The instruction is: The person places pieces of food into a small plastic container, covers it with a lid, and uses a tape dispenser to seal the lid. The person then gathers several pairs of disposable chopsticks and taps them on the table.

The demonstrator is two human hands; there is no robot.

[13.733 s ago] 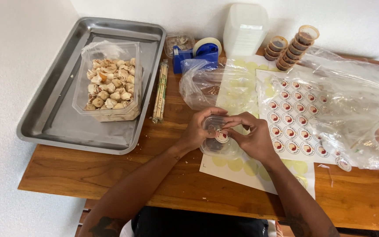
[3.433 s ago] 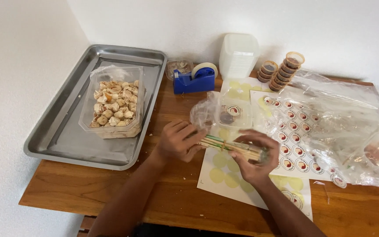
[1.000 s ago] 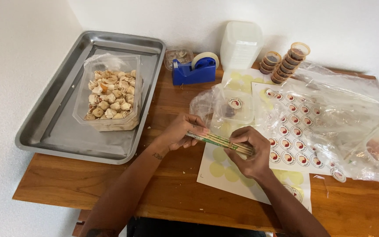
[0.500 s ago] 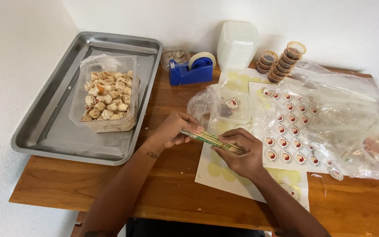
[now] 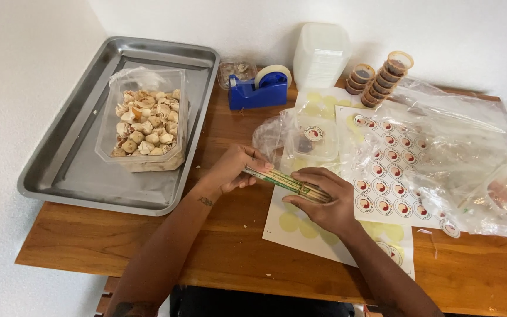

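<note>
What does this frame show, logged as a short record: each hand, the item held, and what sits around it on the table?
left hand: grips one end of the chopstick bundle
right hand: grips the other end of the same bundle
surface: wooden table
under hands: sticker sheet with yellow rounds
left side: metal tray holding a clear tub of dumplings
back: blue tape dispenser, stacked sauce cups
right side: clear plastic bags

Left hand (image 5: 234,170), right hand (image 5: 322,196), both closed.
</note>
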